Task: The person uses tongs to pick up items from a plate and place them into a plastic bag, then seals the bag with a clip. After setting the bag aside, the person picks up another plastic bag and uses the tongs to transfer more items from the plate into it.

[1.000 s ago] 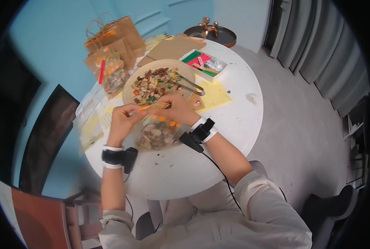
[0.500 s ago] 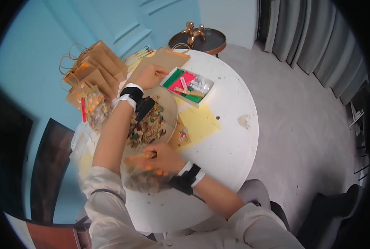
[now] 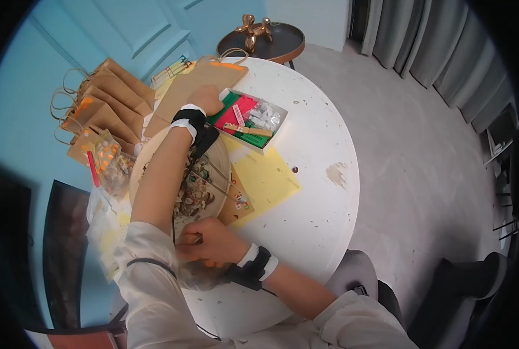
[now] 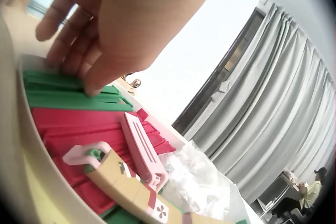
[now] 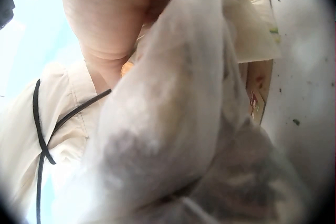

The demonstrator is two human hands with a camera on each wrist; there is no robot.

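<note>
My left hand (image 3: pixel 206 99) reaches over the far left end of a white box (image 3: pixel 275 132). In the left wrist view, the thumb and fingertips touch the green bag clips (image 4: pixel 47 95); red clips (image 4: pixel 68 124) and a pink clip (image 4: pixel 142 148) lie beside them. With curled fingers, my right hand (image 3: pixel 215 241) grips the gathered top of a clear plastic bag (image 5: pixel 157 129) at the near side of the table. Dried pieces show cloudily through the bag's wall. Under my left forearm stands a round beige bowl (image 3: pixel 138 168) of dried mixed pieces, partly hidden, with metal tongs (image 3: pixel 213 181) in it.
Brown paper bags (image 3: pixel 111 99) stand at the back left, before them a filled bag (image 3: pixel 112 166) with a red clip. Another paper bag (image 3: pixel 178 87) lies flat behind the bowl. Yellow paper (image 3: pixel 265 180) lies right of the bowl. A wooden-coloured clip (image 3: pixel 248 130) is in the box.
My left hand has let go of the clear bag's top and moved forward over the bowl to the green clips in the box. My right hand keeps its grip on the bag. The head view has shifted.
</note>
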